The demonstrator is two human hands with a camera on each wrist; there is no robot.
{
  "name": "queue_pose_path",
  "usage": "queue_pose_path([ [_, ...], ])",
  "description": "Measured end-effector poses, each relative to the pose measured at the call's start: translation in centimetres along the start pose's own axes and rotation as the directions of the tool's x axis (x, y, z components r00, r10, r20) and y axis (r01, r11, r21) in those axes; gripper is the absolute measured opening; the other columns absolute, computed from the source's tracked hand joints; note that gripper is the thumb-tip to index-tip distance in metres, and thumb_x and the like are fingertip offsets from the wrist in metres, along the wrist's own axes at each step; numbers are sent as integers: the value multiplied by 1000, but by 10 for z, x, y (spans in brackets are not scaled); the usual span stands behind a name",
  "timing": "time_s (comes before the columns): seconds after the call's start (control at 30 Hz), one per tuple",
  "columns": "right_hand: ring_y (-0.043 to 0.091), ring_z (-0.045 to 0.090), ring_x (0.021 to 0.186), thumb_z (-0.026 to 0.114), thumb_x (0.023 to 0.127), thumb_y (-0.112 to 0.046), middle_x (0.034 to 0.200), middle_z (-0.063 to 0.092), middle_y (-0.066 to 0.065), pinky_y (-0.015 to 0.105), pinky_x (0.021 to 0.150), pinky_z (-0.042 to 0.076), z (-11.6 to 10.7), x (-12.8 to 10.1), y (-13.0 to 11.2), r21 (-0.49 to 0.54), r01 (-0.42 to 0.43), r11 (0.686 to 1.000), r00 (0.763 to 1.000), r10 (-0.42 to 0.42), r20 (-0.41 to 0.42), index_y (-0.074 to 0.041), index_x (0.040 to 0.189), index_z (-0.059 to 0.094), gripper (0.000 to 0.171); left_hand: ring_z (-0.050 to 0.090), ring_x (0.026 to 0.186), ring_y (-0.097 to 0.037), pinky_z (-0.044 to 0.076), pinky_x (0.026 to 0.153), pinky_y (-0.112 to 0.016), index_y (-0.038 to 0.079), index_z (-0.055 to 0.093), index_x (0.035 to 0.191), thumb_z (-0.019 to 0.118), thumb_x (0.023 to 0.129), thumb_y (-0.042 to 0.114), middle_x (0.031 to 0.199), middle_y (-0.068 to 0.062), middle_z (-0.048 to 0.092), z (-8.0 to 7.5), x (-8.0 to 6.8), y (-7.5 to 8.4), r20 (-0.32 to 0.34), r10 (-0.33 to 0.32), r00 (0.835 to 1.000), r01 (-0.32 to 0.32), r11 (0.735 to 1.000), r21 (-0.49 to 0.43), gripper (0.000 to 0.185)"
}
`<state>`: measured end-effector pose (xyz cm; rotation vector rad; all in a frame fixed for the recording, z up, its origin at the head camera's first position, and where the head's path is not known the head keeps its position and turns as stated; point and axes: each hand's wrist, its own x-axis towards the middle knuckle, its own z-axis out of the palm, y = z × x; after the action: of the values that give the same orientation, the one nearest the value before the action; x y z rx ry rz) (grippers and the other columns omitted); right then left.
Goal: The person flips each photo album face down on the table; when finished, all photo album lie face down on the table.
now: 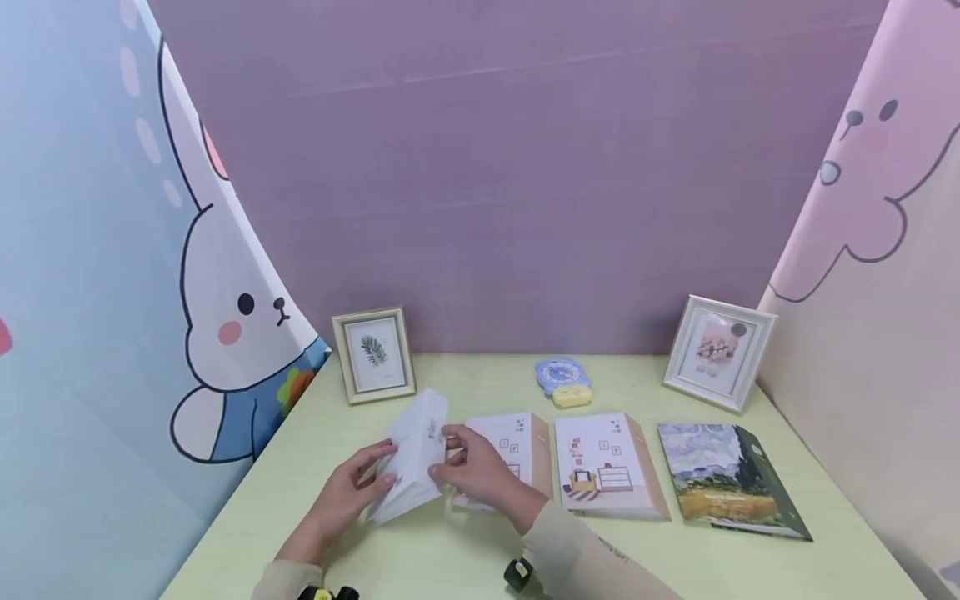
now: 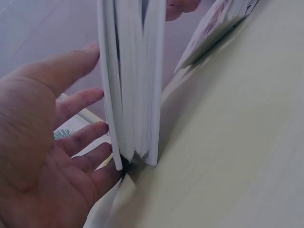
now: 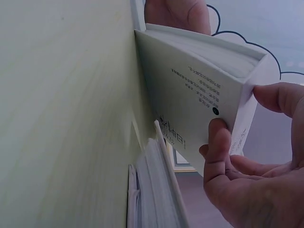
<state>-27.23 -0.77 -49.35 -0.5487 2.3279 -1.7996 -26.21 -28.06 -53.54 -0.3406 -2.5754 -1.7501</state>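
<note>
A white hardcover book [image 1: 420, 462] stands tilted between the two hands at the left front of the table. My right hand [image 1: 483, 473] pinches it by the spine side; in the right wrist view the thumb presses the spine and a bent finger lies on the printed cover [image 3: 190, 95]. The left hand [image 1: 348, 492] touches the opposite cover with its fingertips. In the left wrist view its fingers [image 2: 78, 104] are spread and loosely extended along that cover, and the white page edges [image 2: 135, 85] face the camera.
Right of the held book lie two books with a drawn room on the cover [image 1: 502, 446], [image 1: 607, 467] and a landscape-painting book [image 1: 727, 479]. Behind them are a blue clock-like item [image 1: 561, 373] and a yellow item [image 1: 572, 396]. Picture frames [image 1: 375, 354], [image 1: 720, 350] stand at both back corners.
</note>
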Motion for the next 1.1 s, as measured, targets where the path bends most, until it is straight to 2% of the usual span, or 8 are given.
queue_pose_path([
  [0.13, 22, 65, 100, 85, 88, -24, 127, 65, 10, 32, 70, 62, -2, -2, -1, -39, -28, 999, 999, 29, 18, -7, 151, 52, 73, 32, 153, -40, 37, 118, -60, 13, 63, 143, 76, 98, 24, 163, -11, 44, -1, 0, 0, -6, 23, 1000, -22, 999, 40, 48],
  [0.27, 19, 65, 94, 86, 87, -28, 116, 68, 9, 32, 69, 61, -3, -3, -1, -75, -62, 995, 997, 65, 37, -8, 152, 52, 76, 31, 153, -40, 33, 120, -61, 14, 63, 143, 76, 98, 27, 163, -10, 43, -1, -1, -1, -8, 23, 1000, -22, 997, 69, 48],
  [0.37, 18, 64, 94, 87, 85, -30, 119, 65, 11, 33, 71, 61, -4, -5, -1, -107, -71, 992, 996, 76, 46, -10, 152, 53, 77, 30, 154, -39, 30, 121, -61, 16, 64, 142, 77, 98, 29, 164, -8, 43, -1, 0, -3, -13, 16, 1000, -15, 997, 75, 48],
  [0.47, 18, 63, 94, 87, 84, -30, 123, 60, 14, 34, 73, 60, -4, -5, -1, -132, -57, 990, 996, 66, 60, -11, 152, 54, 78, 30, 154, -38, 29, 122, -60, 17, 65, 141, 77, 97, 30, 164, -7, 43, -2, 1, -6, -19, 14, 1000, -12, 997, 78, 47],
  [0.6, 18, 64, 93, 88, 83, -28, 120, 61, 11, 34, 74, 60, -3, -5, 1, -145, -32, 989, 995, 45, 93, -8, 153, 53, 80, 29, 155, -37, 28, 123, -60, 17, 66, 140, 78, 97, 30, 164, -7, 43, -3, 2, -8, -25, 1, 1000, 1, 997, 72, 47],
  [0.73, 19, 65, 98, 89, 81, -27, 129, 60, 9, 33, 78, 61, -3, -4, 4, -144, -19, 989, 993, 35, 113, -7, 153, 52, 83, 28, 155, -37, 27, 123, -58, 18, 66, 140, 79, 95, 34, 163, -7, 44, -3, 1, -7, -28, -30, 999, 32, 997, 74, 49],
  [0.9, 29, 66, 109, 89, 82, -27, 141, 57, 13, 35, 83, 62, -4, -3, 6, -127, -11, 992, 991, 27, 129, -8, 153, 52, 83, 29, 155, -37, 28, 123, -57, 20, 67, 139, 79, 95, 37, 163, -6, 44, -4, 1, -6, -37, -47, 998, 50, 995, 91, 50],
  [1.1, 27, 68, 105, 89, 82, -23, 125, 67, 13, 36, 83, 62, -3, -3, 6, -99, -38, 994, 988, 52, 145, -9, 155, 50, 83, 29, 155, -36, 28, 124, -57, 21, 68, 138, 79, 94, 39, 163, -5, 44, -5, 2, -8, -48, -48, 998, 53, 993, 104, 48],
])
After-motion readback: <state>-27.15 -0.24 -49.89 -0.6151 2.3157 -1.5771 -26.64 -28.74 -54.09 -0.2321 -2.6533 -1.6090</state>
